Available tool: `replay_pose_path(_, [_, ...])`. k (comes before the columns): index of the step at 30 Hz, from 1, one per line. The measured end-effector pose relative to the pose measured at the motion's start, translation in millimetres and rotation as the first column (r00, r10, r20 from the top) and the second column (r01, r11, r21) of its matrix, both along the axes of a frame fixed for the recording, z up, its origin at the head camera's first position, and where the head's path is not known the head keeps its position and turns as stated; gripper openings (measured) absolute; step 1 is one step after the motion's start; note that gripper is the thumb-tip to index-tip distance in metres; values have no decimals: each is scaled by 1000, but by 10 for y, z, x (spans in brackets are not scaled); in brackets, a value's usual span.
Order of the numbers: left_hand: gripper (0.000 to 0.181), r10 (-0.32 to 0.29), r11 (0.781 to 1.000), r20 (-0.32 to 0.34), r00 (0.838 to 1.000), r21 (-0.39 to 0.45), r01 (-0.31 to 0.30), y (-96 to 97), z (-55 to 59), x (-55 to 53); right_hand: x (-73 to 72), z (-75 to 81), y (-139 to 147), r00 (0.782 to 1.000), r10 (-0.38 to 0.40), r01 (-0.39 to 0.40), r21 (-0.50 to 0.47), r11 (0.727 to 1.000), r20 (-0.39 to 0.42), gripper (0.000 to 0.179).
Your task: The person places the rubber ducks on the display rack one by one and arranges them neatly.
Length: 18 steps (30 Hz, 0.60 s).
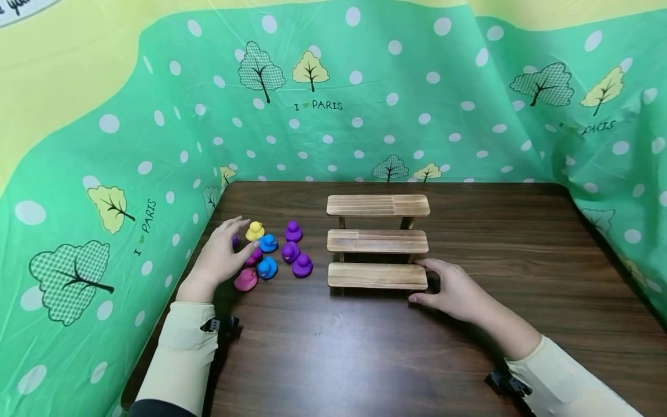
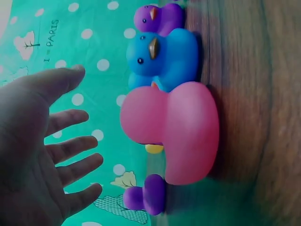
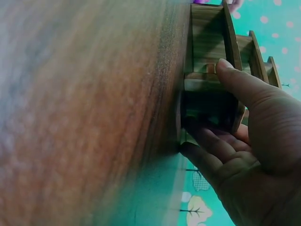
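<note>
A three-step wooden display stand [image 1: 377,275] stands on the dark table. At its right end my right hand [image 1: 461,292] grips the lowest board, thumb in front and fingers behind; in the right wrist view the thumb [image 3: 235,77] lies across the board and the other fingers go partly out of sight under it. My left hand [image 1: 221,255] hovers with spread fingers over the left edge of a group of rubber ducks. These include a pink duck [image 2: 193,132], a yellow duck [image 1: 255,231], two blue ducks [image 1: 267,268] and several purple ducks [image 1: 302,265].
The brown wooden table [image 1: 333,359] ends at the back against a green polka-dot cloth [image 1: 365,133] with tree prints, which also hangs along both sides. The ducks lie left of the stand, with bare tabletop between them and in front.
</note>
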<state>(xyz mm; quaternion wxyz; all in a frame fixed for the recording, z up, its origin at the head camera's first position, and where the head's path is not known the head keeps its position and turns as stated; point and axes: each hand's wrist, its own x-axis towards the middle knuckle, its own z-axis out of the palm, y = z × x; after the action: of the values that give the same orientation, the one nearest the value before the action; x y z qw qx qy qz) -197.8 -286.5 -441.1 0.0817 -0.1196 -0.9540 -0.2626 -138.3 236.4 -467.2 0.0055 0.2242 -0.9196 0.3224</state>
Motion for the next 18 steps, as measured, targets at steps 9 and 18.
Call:
replay_pose_path(9, [49, 45, 999, 67, 997, 18, -46, -13, -29, -279, -30, -1, 7, 999, 8, -9, 15, 1000, 38, 75])
replay_pose_path(18, [50, 103, 991, 157, 982, -103, -87, 83, -55, -508, -26, -5, 24, 998, 12, -13, 16, 1000, 60, 75])
